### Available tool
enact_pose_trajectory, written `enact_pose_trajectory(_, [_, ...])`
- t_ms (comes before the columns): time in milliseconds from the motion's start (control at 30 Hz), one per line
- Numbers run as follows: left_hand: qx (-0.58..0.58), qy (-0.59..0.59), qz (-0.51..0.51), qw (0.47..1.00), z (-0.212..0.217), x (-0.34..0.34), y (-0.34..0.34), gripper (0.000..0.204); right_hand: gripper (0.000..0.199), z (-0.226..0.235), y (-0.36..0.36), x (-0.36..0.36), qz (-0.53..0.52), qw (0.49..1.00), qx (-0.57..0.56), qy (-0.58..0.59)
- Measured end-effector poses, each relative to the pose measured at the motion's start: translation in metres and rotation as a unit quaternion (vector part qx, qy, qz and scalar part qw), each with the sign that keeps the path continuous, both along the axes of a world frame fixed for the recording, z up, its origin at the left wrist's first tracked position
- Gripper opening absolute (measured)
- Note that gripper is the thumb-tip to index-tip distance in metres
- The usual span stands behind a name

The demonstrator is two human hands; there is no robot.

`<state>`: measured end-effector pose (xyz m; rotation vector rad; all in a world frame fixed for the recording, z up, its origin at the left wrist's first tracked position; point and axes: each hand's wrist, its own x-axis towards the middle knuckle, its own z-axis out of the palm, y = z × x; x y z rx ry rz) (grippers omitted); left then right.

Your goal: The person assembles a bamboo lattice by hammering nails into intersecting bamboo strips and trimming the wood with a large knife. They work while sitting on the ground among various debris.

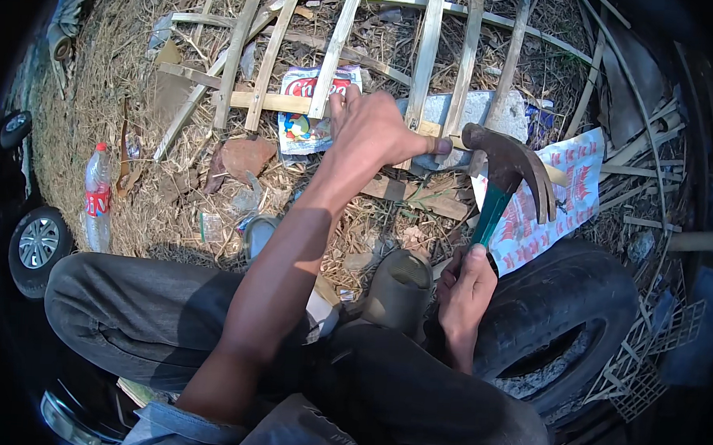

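My right hand [467, 289] is wrapped round the green handle of a claw hammer [496, 206]. Its dark, rusty head is up at the front, the striking end beside my left thumb and the claw curving down to the right. My left hand [375, 129] is closed over the pale wooden crosspiece [274, 102] of a slatted frame, thumb stretched to the right along it. Several thin upright slats [426, 57] cross this piece and run away from me. Whether a nail sits under the hammer or my thumb, I cannot tell.
A grey stone block [503, 121] lies beneath the frame. A snack packet [296, 141] and a red-printed white sheet [564, 189] lie on dry straw. At right are a tyre [571, 290] and loose sticks [653, 178]; at left, a plastic bottle [97, 197] and a brick piece [247, 157].
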<state>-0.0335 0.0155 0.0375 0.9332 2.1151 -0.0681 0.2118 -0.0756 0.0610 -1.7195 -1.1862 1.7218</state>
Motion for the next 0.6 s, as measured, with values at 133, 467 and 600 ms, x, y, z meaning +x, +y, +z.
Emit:
enact_pose_trajectory(133, [0.015, 0.027, -0.015, 0.999, -0.002, 0.004, 0.001, 0.100, 0.053, 0.007, -0.001, -0.016, -0.118, 0.990, 0.033, 0.063])
enact_pose_trajectory(467, [0.017, -0.002, 0.003, 1.000, 0.004, 0.002, 0.004, 0.099, 0.049, -0.007, 0.000, -0.011, -0.014, 0.998, -0.065, 0.020])
enact_pose_trajectory(600, [0.016, 0.003, -0.003, 1.000, 0.001, 0.004, -0.004, 0.101, 0.063, 0.021, 0.005, -0.021, -0.127, 0.989, -0.042, 0.060])
